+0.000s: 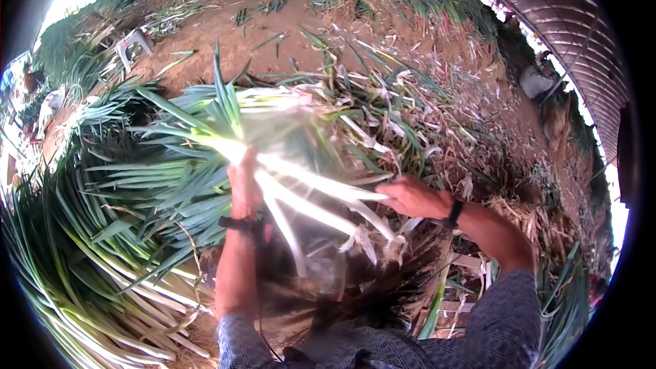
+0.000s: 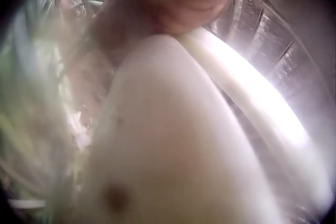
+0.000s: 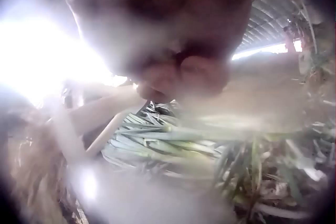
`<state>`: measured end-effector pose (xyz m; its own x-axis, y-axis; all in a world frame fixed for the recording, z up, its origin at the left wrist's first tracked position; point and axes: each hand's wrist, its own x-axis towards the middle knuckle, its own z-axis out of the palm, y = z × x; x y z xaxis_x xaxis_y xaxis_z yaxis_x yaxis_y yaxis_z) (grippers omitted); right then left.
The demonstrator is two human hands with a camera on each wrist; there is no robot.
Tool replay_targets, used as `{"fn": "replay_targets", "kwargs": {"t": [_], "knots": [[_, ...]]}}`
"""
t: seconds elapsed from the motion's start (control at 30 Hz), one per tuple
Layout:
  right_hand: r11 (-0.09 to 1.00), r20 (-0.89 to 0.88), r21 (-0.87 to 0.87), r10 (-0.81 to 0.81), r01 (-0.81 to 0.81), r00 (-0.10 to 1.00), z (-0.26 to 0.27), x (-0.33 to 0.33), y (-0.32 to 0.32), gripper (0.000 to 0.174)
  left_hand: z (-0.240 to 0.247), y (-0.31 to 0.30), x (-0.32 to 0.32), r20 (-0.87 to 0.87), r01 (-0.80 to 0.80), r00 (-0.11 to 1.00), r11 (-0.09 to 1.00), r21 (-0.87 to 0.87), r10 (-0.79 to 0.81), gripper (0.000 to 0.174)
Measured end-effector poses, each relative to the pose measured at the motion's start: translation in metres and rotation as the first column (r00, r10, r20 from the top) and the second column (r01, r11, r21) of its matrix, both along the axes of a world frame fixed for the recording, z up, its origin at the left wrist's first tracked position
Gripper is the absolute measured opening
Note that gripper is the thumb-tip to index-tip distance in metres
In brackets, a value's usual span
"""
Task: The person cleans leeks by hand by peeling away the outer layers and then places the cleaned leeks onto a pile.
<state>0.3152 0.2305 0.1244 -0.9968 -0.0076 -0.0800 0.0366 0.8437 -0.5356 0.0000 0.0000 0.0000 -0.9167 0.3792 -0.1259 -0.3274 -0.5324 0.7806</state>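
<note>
The left hand (image 1: pixel 244 183) gripped several leeks (image 1: pixel 307 178); the right hand (image 1: pixel 415 198) pinched one's white end. More leaves (image 1: pixel 154 172) lay leftward.

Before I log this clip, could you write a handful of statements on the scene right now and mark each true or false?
1. The left hand grips a bunch of green onions. True.
2. Only one hand touches the bunch. False: the right hand also grips a white stalk, toward its root end.
3. A dark wristband circles the right wrist. True.
4. In the head view, the bunch's green leaves point toward the right hand. False: they point up and left; the white ends lie toward the right hand.
5. A green onion pile lies on the person's left. True.
</note>
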Motion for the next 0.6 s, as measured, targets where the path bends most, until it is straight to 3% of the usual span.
{"fn": "replay_targets", "kwargs": {"t": [0.03,0.07,0.1,0.17,0.27,0.3,0.37,0.4,0.47,0.53,0.57,0.6], "knots": [[0.987,-0.033,0.159,0.040,-0.035,0.999,0.008,0.024,0.006,0.012,-0.004,-0.003,-0.003,0.019,-0.011,1.000,1.000,0.012,0.011,0.030],[0.977,0.044,0.214,-0.001,-0.009,0.999,0.021,0.050,0.011,0.009,-0.007,-0.005,-0.005,0.036,-0.019,0.999,1.000,0.024,0.018,0.026],[0.975,0.051,0.219,-0.045,0.032,0.998,0.003,0.049,0.006,0.006,0.001,-0.025,-0.045,-0.018,-0.023,1.000,1.000,-0.014,0.023,0.023],[0.957,0.086,0.179,-0.247,0.228,0.965,0.005,0.120,0.040,0.003,-0.009,-0.022,-0.046,0.023,-0.042,0.999,0.999,0.021,0.041,0.017],[0.852,0.051,0.287,-0.470,0.438,0.881,-0.023,0.226,0.121,0.004,-0.011,-0.036,-0.060,0.062,-0.123,0.991,0.991,0.061,0.119,0.019],[0.809,0.041,0.302,-0.539,0.504,0.841,-0.041,0.272,0.160,0.006,-0.011,-0.039,-0.062,0.092,-0.129,0.989,0.986,0.107,0.119,0.022],[0.551,0.180,0.705,-0.748,0.446,0.638,-0.026,0.319,0.198,0.011,-0.010,-0.045,-0.058,0.119,-0.084,0.990,0.993,0.086,0.073,0.027],[0.605,-0.017,0.585,-0.657,0.541,0.754,-0.013,0.304,0.188,0.024,-0.003,-0.046,-0.055,0.113,-0.099,0.990,0.992,0.078,0.090,0.024],[0.756,-0.122,0.276,-0.585,0.593,0.802,0.013,0.228,0.135,0.065,0.003,-0.044,-0.047,0.093,-0.075,0.993,0.996,0.054,0.070,0.024],[0.814,-0.019,-0.043,-0.581,0.579,0.814,-0.015,0.161,0.098,0.073,0.003,-0.027,-0.039,0.095,-0.042,0.995,0.998,0.045,0.038,0.022],[0.801,0.106,-0.244,-0.538,0.546,0.836,0.008,0.108,0.046,0.080,0.001,-0.021,-0.033,0.082,0.023,0.996,0.998,0.050,-0.027,0.022],[0.876,0.019,-0.349,-0.348,0.333,0.937,0.009,0.070,0.018,0.088,0.000,-0.018,-0.028,0.068,0.083,0.994,0.995,0.053,-0.087,0.022]]}}
